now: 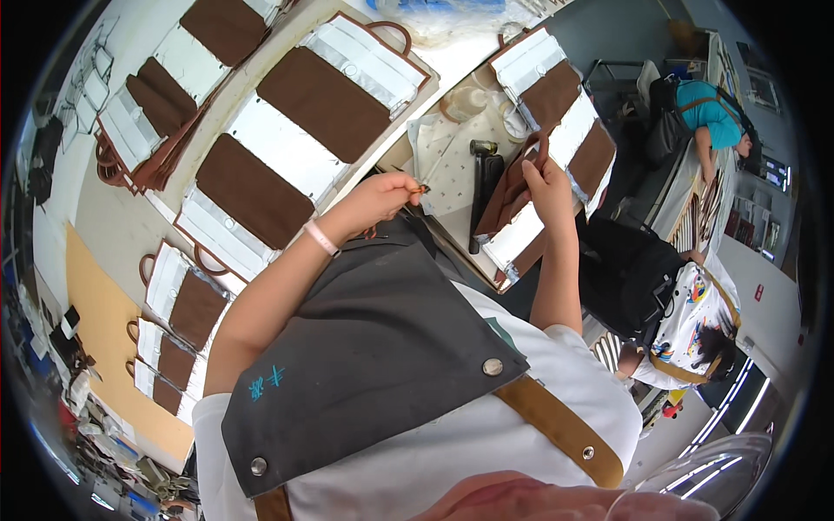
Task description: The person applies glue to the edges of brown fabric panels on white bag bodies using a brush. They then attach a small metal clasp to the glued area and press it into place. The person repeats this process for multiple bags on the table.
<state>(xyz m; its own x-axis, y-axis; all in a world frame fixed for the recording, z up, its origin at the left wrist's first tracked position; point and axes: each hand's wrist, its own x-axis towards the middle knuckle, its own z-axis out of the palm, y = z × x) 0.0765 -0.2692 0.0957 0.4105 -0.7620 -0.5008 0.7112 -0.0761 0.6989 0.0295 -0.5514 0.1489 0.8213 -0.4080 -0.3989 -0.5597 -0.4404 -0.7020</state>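
Observation:
My left hand (pixel 380 200), with a pale band at its wrist, pinches a small orange-and-dark item (pixel 422 188) too small to name. On the other side, my right hand (pixel 549 184) grips a brown leather bag handle (pixel 541 151) between thumb and fingers. Below that hand hangs a brown bag piece (pixel 504 201), folded over white backing. Just left of it lies a black long-handled tool (pixel 479 195) beside a small greenish cylinder (pixel 484 148). A patterned sheet (pixel 441 165) covers the bench between my hands.
Brown-and-white bag panels (pixel 326 104) with handles lie flat on the left table, with stacked ones (pixel 161 113) farther left. Another long panel (pixel 552 91) lies beyond my right hand. A translucent tub (pixel 463 102) stands on the bench. Two people (pixel 708 113) work at the right.

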